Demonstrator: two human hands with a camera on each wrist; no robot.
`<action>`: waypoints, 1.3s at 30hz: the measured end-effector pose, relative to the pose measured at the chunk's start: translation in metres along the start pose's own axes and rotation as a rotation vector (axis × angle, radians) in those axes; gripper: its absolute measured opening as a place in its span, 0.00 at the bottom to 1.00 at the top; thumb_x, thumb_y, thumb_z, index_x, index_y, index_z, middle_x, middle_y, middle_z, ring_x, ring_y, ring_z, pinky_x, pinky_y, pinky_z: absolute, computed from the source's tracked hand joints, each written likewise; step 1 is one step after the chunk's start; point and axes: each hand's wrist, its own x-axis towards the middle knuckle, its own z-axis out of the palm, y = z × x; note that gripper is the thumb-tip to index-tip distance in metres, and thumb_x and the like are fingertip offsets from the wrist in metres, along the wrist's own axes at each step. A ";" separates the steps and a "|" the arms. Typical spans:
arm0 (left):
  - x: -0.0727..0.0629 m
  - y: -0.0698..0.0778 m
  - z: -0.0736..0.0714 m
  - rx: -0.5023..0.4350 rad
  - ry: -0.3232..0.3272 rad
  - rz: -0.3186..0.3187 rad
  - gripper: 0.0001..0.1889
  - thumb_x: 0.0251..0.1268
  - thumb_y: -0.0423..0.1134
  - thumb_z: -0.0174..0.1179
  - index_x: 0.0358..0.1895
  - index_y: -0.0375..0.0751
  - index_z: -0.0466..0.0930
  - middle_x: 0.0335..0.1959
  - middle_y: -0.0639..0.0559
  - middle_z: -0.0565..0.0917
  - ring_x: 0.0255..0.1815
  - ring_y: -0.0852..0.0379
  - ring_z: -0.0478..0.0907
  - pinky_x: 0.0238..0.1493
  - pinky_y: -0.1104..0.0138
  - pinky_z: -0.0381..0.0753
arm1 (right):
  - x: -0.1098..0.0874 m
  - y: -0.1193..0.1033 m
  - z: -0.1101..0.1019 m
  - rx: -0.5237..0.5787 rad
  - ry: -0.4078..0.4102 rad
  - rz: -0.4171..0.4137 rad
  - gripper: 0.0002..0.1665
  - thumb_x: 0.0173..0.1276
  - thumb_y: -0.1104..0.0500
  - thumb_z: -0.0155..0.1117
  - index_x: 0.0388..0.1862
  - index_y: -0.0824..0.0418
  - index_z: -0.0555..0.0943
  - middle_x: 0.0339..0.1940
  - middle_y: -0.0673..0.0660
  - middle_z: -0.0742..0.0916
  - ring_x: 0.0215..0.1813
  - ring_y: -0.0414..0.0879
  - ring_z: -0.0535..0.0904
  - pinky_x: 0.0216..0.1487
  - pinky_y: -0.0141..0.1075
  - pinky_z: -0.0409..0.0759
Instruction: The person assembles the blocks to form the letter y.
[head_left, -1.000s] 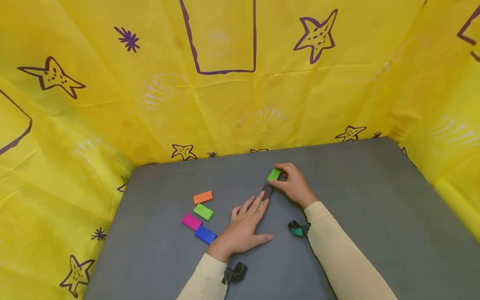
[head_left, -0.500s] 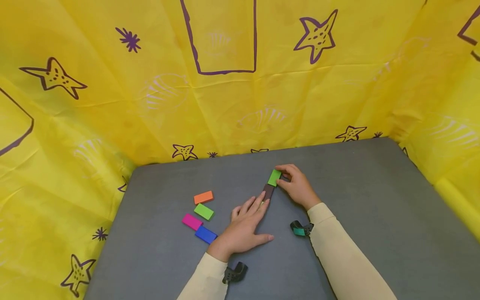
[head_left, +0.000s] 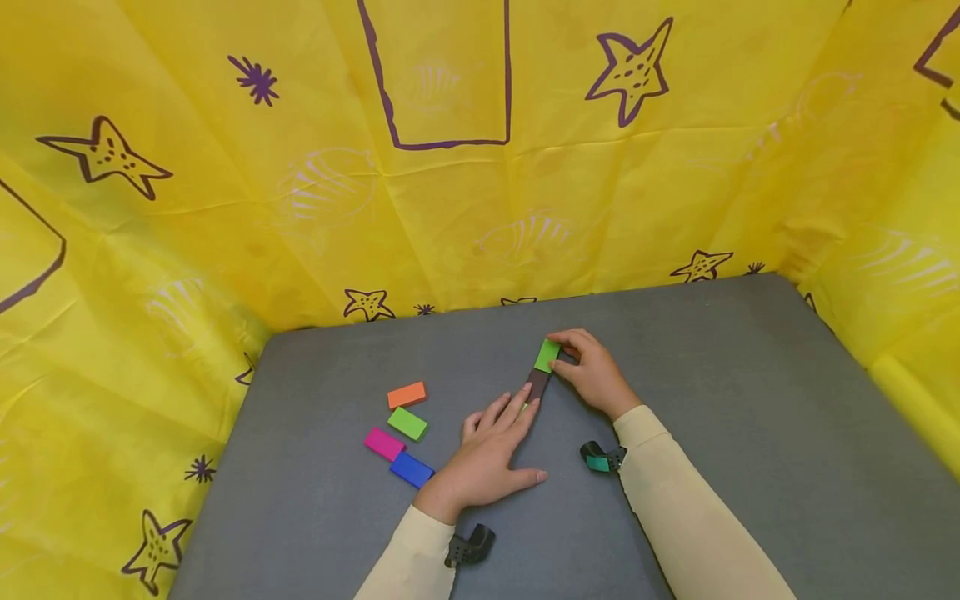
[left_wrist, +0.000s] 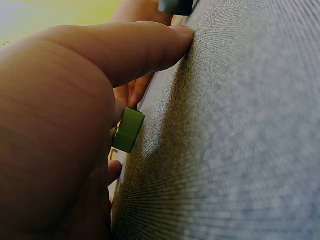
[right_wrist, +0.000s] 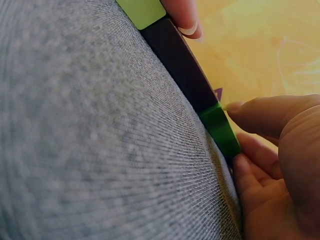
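Note:
My right hand (head_left: 592, 375) pinches a bright green block (head_left: 547, 355) between thumb and fingers, seen close up in the right wrist view too. That block lies end to end with a dark brown block (right_wrist: 180, 62), touching it. At the brown block's other end sits a lime green block (right_wrist: 142, 12), mostly hidden under the left fingers in the head view; a green block end (left_wrist: 129, 130) shows in the left wrist view. The fingers of my left hand (head_left: 487, 458) stretch out over the lime block and reach the brown one's near end. Its thumb points right, apart from the blocks.
Left of the row lie an orange block (head_left: 407, 395), a green block (head_left: 408, 423), a magenta block (head_left: 385, 443) and a blue block (head_left: 412, 470) near the left wrist. The grey tabletop (head_left: 712, 400) meets a yellow patterned cloth (head_left: 450, 225) at the back and sides.
My right hand has shifted slightly toward me and right, and the bright green block has come down into line against the brown block. The left hand has stayed in place.

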 end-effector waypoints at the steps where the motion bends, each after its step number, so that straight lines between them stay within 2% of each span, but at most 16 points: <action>1: 0.000 0.000 0.000 0.001 0.000 0.000 0.53 0.73 0.61 0.70 0.91 0.53 0.49 0.91 0.63 0.39 0.89 0.48 0.40 0.76 0.40 0.49 | 0.000 0.000 0.000 0.003 -0.001 0.001 0.25 0.76 0.68 0.73 0.69 0.70 0.82 0.67 0.66 0.81 0.70 0.61 0.77 0.74 0.54 0.72; 20: 0.001 0.004 -0.001 0.014 0.005 0.004 0.53 0.74 0.62 0.69 0.91 0.52 0.47 0.91 0.60 0.37 0.89 0.49 0.39 0.77 0.41 0.48 | -0.001 -0.003 -0.004 0.007 -0.018 0.020 0.25 0.77 0.67 0.73 0.70 0.69 0.82 0.66 0.65 0.81 0.70 0.59 0.77 0.75 0.52 0.71; 24: 0.000 0.004 -0.001 -0.010 0.010 0.007 0.56 0.71 0.61 0.73 0.91 0.56 0.45 0.91 0.57 0.35 0.89 0.49 0.39 0.76 0.40 0.49 | -0.002 -0.002 -0.004 0.014 -0.009 0.011 0.25 0.77 0.66 0.73 0.70 0.68 0.82 0.66 0.64 0.81 0.70 0.59 0.77 0.74 0.53 0.72; 26: 0.000 0.003 -0.001 -0.054 0.023 0.007 0.59 0.68 0.60 0.76 0.91 0.61 0.43 0.92 0.56 0.34 0.89 0.50 0.40 0.75 0.39 0.49 | -0.003 -0.001 -0.004 0.026 -0.001 0.001 0.25 0.77 0.66 0.73 0.70 0.69 0.82 0.67 0.64 0.81 0.70 0.59 0.78 0.74 0.53 0.72; 29: -0.001 -0.001 -0.001 -0.182 0.058 0.000 0.61 0.65 0.60 0.77 0.91 0.65 0.41 0.91 0.56 0.33 0.89 0.48 0.43 0.74 0.37 0.47 | -0.003 0.000 -0.003 0.044 0.010 -0.008 0.25 0.77 0.64 0.73 0.70 0.68 0.82 0.67 0.64 0.81 0.69 0.59 0.78 0.74 0.53 0.73; 34: -0.001 -0.009 -0.002 -0.464 0.146 -0.016 0.57 0.71 0.61 0.71 0.92 0.58 0.42 0.91 0.60 0.38 0.88 0.41 0.45 0.75 0.33 0.38 | -0.006 0.003 -0.002 0.076 0.022 -0.026 0.26 0.79 0.62 0.72 0.72 0.67 0.81 0.70 0.63 0.80 0.72 0.58 0.76 0.74 0.53 0.72; 36: -0.001 -0.012 -0.002 -0.545 0.181 -0.015 0.54 0.74 0.59 0.69 0.92 0.54 0.43 0.91 0.61 0.42 0.88 0.43 0.47 0.77 0.33 0.35 | -0.008 0.003 -0.001 0.093 0.025 -0.031 0.26 0.79 0.62 0.72 0.72 0.67 0.80 0.71 0.63 0.80 0.74 0.57 0.74 0.75 0.54 0.70; 39: -0.001 -0.016 -0.003 -0.613 0.221 -0.011 0.51 0.76 0.56 0.68 0.92 0.52 0.46 0.90 0.62 0.49 0.87 0.49 0.52 0.78 0.32 0.34 | -0.013 0.001 0.000 0.123 0.034 -0.031 0.27 0.79 0.62 0.72 0.73 0.67 0.80 0.75 0.63 0.78 0.76 0.58 0.72 0.76 0.57 0.68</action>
